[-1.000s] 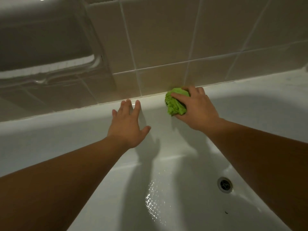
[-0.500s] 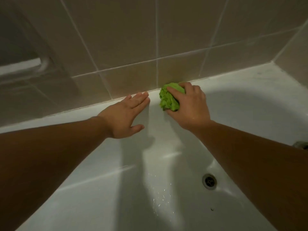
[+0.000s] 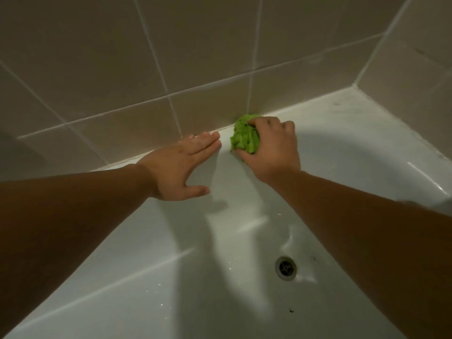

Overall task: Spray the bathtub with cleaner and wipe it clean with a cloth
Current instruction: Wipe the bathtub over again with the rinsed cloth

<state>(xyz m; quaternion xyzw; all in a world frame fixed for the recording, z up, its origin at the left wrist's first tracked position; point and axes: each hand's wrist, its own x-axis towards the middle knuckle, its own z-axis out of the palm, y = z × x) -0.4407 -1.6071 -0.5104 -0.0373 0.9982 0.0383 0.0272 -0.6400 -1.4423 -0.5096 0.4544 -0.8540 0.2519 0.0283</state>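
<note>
The white bathtub (image 3: 171,277) fills the lower view, wet and shiny on its inner wall. A bunched green cloth (image 3: 244,138) is pressed against the tub's far rim where it meets the tiled wall. My right hand (image 3: 271,148) grips the cloth, fingers curled over it. Just left of the cloth, my left hand (image 3: 181,167) lies flat on the far rim with straight fingers pointing right, its fingertips close to the cloth. No spray bottle is in view.
Beige wall tiles (image 3: 195,57) rise behind the rim and turn a corner at the right (image 3: 354,85). A round metal drain (image 3: 285,267) sits in the tub floor between my forearms. Small dark specks lie near the drain.
Both hands and the cloth have shifted right along the far rim toward the corner. The left hand turned from fingers-up to lying flat pointing right. The view swung right.
</note>
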